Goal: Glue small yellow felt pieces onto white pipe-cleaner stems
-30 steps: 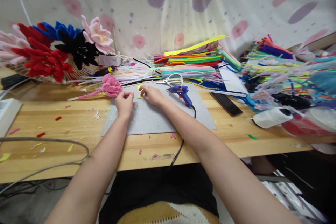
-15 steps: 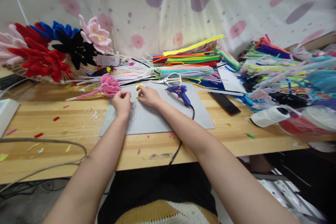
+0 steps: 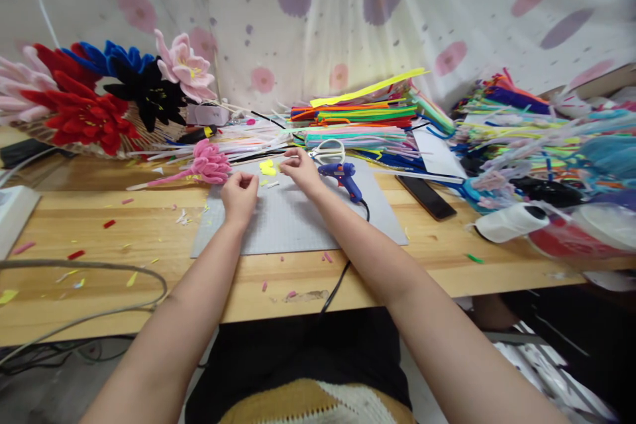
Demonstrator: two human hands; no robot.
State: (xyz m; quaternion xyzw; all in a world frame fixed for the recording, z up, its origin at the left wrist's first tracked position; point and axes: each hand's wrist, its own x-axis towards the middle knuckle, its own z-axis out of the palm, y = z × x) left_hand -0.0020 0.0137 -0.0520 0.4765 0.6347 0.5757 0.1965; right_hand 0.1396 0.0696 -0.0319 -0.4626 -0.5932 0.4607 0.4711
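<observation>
Curled into a pinch, my left hand (image 3: 240,199) hovers over the left part of the grey cutting mat (image 3: 278,232); whatever its fingertips hold is too small to make out. Beside it lies a pink fuzzy flower (image 3: 211,162) on a stem. My right hand (image 3: 302,172) is over the back of the mat, fingers bent and tips close together, their contents not visible. Between the hands are small yellow pieces (image 3: 268,167) and a short white stick (image 3: 273,184). White-handled scissors (image 3: 330,152) and a blue glue gun (image 3: 344,180) rest just right of my right hand.
Bundles of coloured pipe cleaners (image 3: 358,122) line the back. Finished fuzzy flowers (image 3: 89,112) stand at left. A phone (image 3: 426,196) and a white roll (image 3: 511,222) lie at right. The glue gun's cord (image 3: 342,278) hangs over the front edge. Scraps dot the wood.
My right hand has moved right, off the yellow pieces, which now show in full. My left hand has shifted slightly right.
</observation>
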